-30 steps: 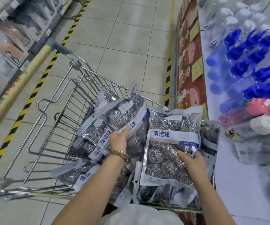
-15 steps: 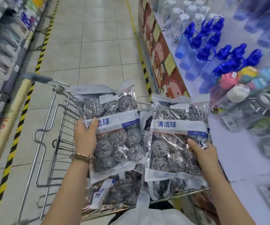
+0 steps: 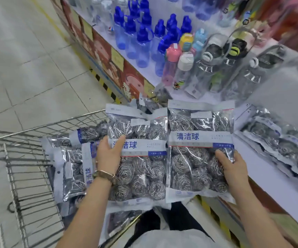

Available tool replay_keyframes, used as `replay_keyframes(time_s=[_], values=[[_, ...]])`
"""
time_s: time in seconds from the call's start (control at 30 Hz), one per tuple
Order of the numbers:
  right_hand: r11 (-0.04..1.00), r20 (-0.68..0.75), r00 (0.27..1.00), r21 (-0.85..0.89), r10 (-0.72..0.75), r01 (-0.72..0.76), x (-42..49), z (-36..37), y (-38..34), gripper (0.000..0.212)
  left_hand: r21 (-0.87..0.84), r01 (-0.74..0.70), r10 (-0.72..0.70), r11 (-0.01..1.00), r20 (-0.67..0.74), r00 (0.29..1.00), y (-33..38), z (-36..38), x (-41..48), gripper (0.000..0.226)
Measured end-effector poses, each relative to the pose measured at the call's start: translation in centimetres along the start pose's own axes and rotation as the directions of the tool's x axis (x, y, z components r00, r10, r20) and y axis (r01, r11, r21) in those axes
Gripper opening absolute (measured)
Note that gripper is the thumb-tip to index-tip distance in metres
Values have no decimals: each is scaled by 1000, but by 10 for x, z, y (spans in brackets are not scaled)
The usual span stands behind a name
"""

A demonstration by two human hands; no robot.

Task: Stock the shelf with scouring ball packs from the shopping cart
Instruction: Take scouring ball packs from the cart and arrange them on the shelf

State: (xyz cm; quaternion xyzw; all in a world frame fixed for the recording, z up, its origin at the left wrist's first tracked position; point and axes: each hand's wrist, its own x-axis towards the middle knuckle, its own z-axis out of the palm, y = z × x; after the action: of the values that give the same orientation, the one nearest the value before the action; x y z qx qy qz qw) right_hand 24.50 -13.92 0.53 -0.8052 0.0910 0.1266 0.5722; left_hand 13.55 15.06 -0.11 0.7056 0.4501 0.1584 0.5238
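From the head camera, the left hand (image 3: 109, 154) is gripping one scouring ball pack (image 3: 141, 176) by its left edge, thumb lying across the blue-and-white label. The right hand (image 3: 234, 169) is holding a second pack (image 3: 198, 140) at its lower right corner, fingers curling behind it. The two packs are hanging upright side by side, their inner edges touching. The left one is hovering over the near right corner of the shopping cart (image 3: 37, 127); the right one is sitting past the cart's wire rim, over the front edge of the shelf (image 3: 270, 185).

More packs (image 3: 73, 163) are lying heaped in the cart. On the shelf, a row of stocked packs (image 3: 273, 140) is lying just right of the held one, with a strip of bare white surface showing between them. Blue-capped bottles (image 3: 141, 42) are crowding the shelf farther back. Tiled floor (image 3: 28, 77) is stretching open to the left of the cart.
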Motion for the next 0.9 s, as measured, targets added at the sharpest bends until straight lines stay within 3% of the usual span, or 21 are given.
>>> replay_keyframes(time_s=[0.17, 0.23, 0.37, 0.57, 0.9], values=[[992, -168, 980, 77, 110, -98, -16, -58, 27, 27, 59, -73, 63, 996, 161, 985, 24, 53, -18, 29], [988, -219, 967, 107, 130, -109, -24, -82, 34, 28, 71, -105, 87, 992, 218, 972, 33, 74, -29, 35], [981, -350, 925, 172, 148, -92, -45, -131, 48, 27, 99, -192, 152, 976, 316, 937, 53, 119, -63, 27], [974, -467, 867, 211, 175, -83, -79, -221, 88, 26, 82, -269, 204, 960, 459, 865, 72, 192, -136, 41], [969, -609, 765, 236, 210, -78, -149, -386, 161, 31, 63, -467, 317, 882, 654, 687, 90, 308, -319, 31]])
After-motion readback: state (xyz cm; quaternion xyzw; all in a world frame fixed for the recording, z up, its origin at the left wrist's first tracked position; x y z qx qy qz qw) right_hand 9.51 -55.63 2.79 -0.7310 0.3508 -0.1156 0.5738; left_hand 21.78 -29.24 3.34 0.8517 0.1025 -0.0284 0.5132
